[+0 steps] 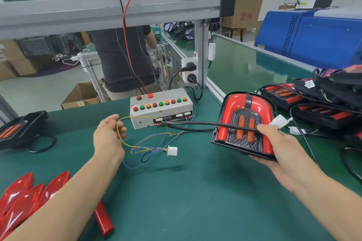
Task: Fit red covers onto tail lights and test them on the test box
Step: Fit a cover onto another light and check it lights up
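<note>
Right hand (278, 143) holds a tail light (244, 123) with its red cover already fitted, lifted above the right part of the green tabletop (186, 191). Fingers are curled under the light's near edge, and the thumb presses its black cable (195, 123) against the front face. The cable runs left toward the test box and right to a white plug (280, 121) just past the thumb.

Left hand (108, 135) hovers above the tabletop, left of the test box (162, 111), fingers loosely curled with thin yellow wire (125, 141) looping through them; cannot tell whether it really pinches the wire. The coloured wire bundle leads from the box front to a white connector (172, 150), which sits between the 2 hands.

Test box sits at the far edge of the tabletop, mid-width, with a row of red, green and orange buttons on top. 1 red lamp at its top back looks lit.

Loose red covers (25, 197) are piled at the near left corner, partly under the left forearm. 1 dark tail light (17, 129) lies at the left edge. A stack of more tail lights (323, 100) with cables fills the right edge.

Behind the tabletop stands another person (121, 56) in a dark shirt. A blue machine (313, 37) sits far right.
</note>
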A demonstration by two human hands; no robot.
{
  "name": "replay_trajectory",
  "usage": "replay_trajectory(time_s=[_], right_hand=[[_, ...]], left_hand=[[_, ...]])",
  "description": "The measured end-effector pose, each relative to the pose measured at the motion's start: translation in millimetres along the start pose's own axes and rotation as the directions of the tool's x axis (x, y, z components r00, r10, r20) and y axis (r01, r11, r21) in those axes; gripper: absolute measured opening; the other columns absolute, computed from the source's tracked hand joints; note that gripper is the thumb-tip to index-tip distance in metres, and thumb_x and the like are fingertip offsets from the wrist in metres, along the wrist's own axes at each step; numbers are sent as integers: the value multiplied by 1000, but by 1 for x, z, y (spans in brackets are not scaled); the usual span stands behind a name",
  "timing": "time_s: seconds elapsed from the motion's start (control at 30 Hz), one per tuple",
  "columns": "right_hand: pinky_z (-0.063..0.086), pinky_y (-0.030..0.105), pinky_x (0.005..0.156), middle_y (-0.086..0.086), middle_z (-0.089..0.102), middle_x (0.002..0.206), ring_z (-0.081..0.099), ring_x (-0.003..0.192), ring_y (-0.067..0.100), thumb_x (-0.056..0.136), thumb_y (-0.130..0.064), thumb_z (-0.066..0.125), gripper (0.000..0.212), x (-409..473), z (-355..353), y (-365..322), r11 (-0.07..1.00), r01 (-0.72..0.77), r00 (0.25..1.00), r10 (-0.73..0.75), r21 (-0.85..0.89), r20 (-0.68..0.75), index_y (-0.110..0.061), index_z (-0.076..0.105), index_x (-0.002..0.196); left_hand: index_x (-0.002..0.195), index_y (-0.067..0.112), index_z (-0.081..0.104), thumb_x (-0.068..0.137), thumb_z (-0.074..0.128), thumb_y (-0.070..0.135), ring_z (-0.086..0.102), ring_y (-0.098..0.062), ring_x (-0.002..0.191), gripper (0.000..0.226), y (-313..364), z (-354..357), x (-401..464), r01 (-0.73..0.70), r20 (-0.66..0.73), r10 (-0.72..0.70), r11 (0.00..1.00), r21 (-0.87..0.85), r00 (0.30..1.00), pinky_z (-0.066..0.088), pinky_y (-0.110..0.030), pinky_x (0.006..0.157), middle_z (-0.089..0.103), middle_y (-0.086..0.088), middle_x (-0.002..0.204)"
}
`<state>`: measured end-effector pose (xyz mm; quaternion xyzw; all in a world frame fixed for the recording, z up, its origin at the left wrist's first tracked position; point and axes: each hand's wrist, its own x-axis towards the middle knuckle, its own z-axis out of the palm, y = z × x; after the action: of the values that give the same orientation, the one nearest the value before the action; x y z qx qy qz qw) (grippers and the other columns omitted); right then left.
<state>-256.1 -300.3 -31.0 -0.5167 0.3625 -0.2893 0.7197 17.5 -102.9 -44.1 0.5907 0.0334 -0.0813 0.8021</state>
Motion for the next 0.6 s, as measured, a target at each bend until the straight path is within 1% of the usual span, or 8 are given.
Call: replay_trajectory(time_s=[0.1,0.2,0.27,0.33,0.4,0.47,0.53,0.6], right_hand=[[53,39,72,6,76,82,72,65,15,92,-24,56,17,-1,-1,-9,999,24,999,-25,32,44,-11,66,100],[52,41,70,8,75,75,71,58,20,93,-23,56,17,-3,1,-18,997,33,998,-36,64,58,-10,67,90],[53,40,70,9,75,73,70,56,21,93,-23,56,17,-3,3,-24,997,14,998,-19,77,62,-11,66,88],[54,40,69,10,75,75,70,57,22,92,-23,57,16,-4,4,-28,997,-23,997,17,77,79,-10,66,89],[55,42,69,13,75,79,71,60,24,91,-23,58,16,-5,4,-30,995,-67,993,59,74,106,-9,66,93],[59,41,64,14,75,80,71,60,25,91,-23,58,17,-7,2,-31,992,-104,988,95,65,126,-8,66,94],[61,39,58,16,75,80,71,60,26,90,-23,59,20,-9,0,-31,992,-120,984,112,50,136,-5,67,93],[61,40,62,16,75,82,71,61,26,90,-24,59,22,-10,-1,-30,993,-115,983,111,23,146,-4,67,92]], left_hand=[[92,14,61,94,45,14,53,-11,52,16,9,0,-14,-83,281,66,995,51,957,41,-20,57,59,3,59],[95,10,67,86,58,14,61,-11,66,13,13,-6,-36,-310,625,111,925,219,772,47,-16,66,69,1,74],[94,14,69,85,62,3,65,-6,77,16,13,-10,-48,-428,733,52,839,337,678,46,-10,71,73,4,83],[96,19,69,85,57,-11,65,-11,86,34,11,-13,-51,-517,726,58,741,429,685,48,-18,79,73,2,88],[97,27,65,78,50,-19,60,-24,85,51,11,-19,-52,-625,682,165,593,508,712,46,-27,77,68,0,92],[97,35,58,75,49,-16,54,-20,80,56,15,-28,-53,-689,628,328,524,501,706,43,-19,70,62,4,90],[97,39,56,78,53,5,52,-9,77,40,23,-35,-55,-715,573,452,572,402,684,41,-14,71,60,8,90],[95,33,62,78,55,32,54,-6,76,18,33,-32,-57,-620,542,398,718,318,740,44,-18,72,65,9,91]])
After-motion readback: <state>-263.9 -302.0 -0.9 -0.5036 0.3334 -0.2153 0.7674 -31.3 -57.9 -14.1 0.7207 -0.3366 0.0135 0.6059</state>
